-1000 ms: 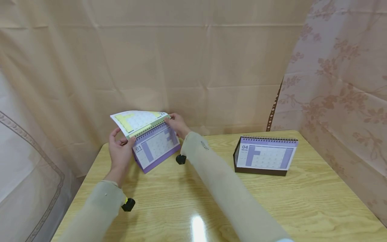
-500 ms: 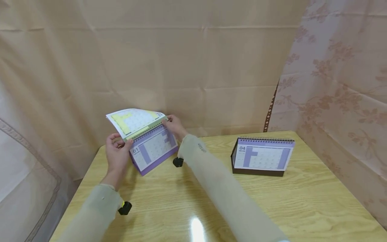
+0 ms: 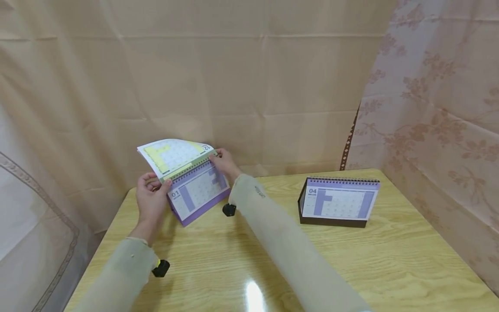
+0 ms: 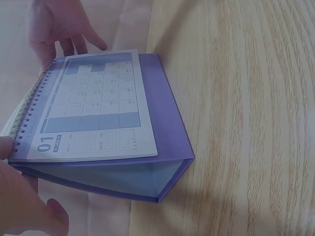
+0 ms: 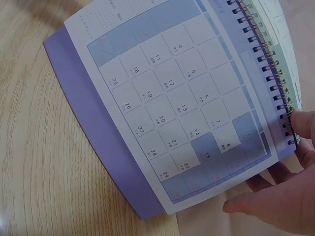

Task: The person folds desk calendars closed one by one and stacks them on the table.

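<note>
A purple desk calendar [image 3: 200,193] with a spiral top stands angled at the left of the table, its front page marked 01. Behind its rings, a yellow and white sheet [image 3: 175,154] marked 12 fans up and back. My left hand [image 3: 151,200] grips the left end of the spiral edge, thumb in front. At the right end, my right hand [image 3: 226,164] pinches the same edge; in the right wrist view its thumb lies by the last rings. The calendar's purple base [image 4: 170,113] reaches the tabletop in the left wrist view. Some fingers are hidden behind the calendar.
A second desk calendar [image 3: 339,201], with a black base and a page marked 04, stands at the right on the wooden table [image 3: 390,260]. A beige curtain [image 3: 253,86] hangs behind the table, and a floral one [image 3: 436,112] at the right.
The head view has shifted slightly, so everything sits a little further left in it. Both hands keep their hold on the purple calendar, which has hardly moved.
</note>
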The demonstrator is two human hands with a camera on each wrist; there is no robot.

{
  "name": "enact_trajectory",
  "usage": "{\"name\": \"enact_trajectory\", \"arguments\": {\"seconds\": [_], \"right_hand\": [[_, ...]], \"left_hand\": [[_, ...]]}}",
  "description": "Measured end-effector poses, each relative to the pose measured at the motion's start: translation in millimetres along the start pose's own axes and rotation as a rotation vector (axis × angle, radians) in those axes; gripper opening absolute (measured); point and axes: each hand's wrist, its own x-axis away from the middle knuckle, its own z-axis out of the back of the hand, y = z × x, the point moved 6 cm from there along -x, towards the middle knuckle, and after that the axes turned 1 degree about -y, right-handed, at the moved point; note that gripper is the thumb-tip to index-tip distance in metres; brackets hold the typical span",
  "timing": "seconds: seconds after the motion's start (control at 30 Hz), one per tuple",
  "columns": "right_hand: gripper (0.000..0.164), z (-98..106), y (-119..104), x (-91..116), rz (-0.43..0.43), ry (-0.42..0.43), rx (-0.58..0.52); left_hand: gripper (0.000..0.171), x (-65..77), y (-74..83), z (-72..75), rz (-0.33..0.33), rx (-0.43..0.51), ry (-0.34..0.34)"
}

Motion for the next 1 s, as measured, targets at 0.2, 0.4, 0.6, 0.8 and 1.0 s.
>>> {"name": "enact_trajectory", "arguments": {"seconds": [0.2,0.4,0.6,0.8,1.0], "right_hand": [[0.034,0.1,-0.4,-0.7,0.033,0.016,-0.020],[0.032,1.3,-0.2,-0.6,0.067,0.024,-0.014],[0.030,3.3,0.2,2.8,0.085,0.020,-0.023],[0.030,4.1,2.2,1.7,0.127,0.006,-0.052],[0.031,3.0,7.5,-1.5,0.140,-0.016,-0.054]], "left_hand": [[0.028,-1.8,-2.0,1.1,-0.017,-0.024,0.012],[0.023,-5.0,-2.0,1.2,-0.040,0.022,0.018],[0.018,-6.2,-2.0,-0.5,-0.081,0.035,0.021],[0.014,-7.3,-3.1,0.2,-0.061,0.049,0.013],[0.018,-6.1,-2.8,3.3,-0.051,0.004,-0.005]]}}
